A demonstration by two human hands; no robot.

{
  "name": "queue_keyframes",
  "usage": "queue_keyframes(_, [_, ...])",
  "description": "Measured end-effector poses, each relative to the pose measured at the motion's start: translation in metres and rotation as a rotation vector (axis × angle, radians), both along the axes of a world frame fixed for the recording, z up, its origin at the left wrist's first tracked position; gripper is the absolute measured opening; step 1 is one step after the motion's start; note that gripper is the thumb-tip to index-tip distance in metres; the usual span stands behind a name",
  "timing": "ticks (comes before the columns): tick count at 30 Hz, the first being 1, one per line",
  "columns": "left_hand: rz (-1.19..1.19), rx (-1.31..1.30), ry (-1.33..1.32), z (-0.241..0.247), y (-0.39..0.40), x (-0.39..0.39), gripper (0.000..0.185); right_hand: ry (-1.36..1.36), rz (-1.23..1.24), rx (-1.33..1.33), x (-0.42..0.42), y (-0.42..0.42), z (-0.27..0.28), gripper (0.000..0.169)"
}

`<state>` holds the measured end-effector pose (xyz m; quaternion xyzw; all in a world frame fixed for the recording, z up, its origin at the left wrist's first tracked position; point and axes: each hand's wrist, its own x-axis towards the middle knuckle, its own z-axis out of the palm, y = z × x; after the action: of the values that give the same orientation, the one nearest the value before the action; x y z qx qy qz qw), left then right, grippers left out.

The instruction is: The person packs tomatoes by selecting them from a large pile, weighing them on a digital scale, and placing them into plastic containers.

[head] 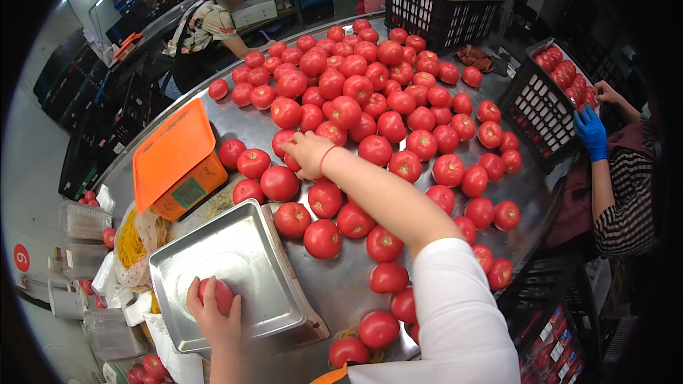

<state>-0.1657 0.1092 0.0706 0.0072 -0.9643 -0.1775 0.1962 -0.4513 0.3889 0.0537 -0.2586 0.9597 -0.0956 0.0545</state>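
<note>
My left hand [217, 306] is curled around a red tomato [220, 295] inside a shallow metal tray [235, 261]. Over the loose heap of tomatoes [352, 66], my right hand [312, 153] reaches forward, a red band on its wrist. Its fingers and thumb close about another tomato [291, 162], which they partly hide. The tray rests on a flat base [299, 282] at the front left of the metal table [341, 272]. Several tomatoes lie beneath and beside my right forearm.
An orange scale [173, 157] stands beyond the tray, near a bag of yellow rubber bands [132, 242] and clear plastic containers [85, 221]. Black crates [443, 10] edge the table. A co-worker's blue-gloved hand [591, 130] touches a crate at right; another person [208, 26] leans behind.
</note>
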Motion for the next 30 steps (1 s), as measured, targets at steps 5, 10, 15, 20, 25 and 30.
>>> queue_keyframes(5, [-0.005, -0.021, -0.008, 0.002, 0.000, 0.000, 0.060, -0.072, -0.112, -0.156, -0.007, -0.013, 0.005, 0.060])
queue_keyframes(10, [-0.139, 0.711, 0.138, 0.031, 0.017, 0.006, 0.056, 0.261, 0.276, -1.043, 0.114, -0.058, 0.080, 0.067])
queue_keyframes(15, [-0.509, 1.861, -0.268, 0.035, 0.008, 0.014, 0.056, 0.242, 0.593, -1.038, 0.192, -0.054, 0.081, 0.063])
queue_keyframes(20, [0.046, 1.214, -0.018, 0.045, -0.056, 0.036, 0.061, 0.504, -0.119, -1.048, 0.152, 0.065, 0.043, 0.023])
queue_keyframes(25, [0.185, 1.091, -0.036, -0.006, -0.108, 0.038, 0.049, 0.813, -0.656, -0.720, 0.134, 0.225, -0.016, 0.019])
queue_keyframes(30, [0.140, 0.360, 0.128, -0.055, -0.144, 0.038, 0.046, 0.764, -1.229, -0.305, 0.161, 0.352, -0.054, 0.029])
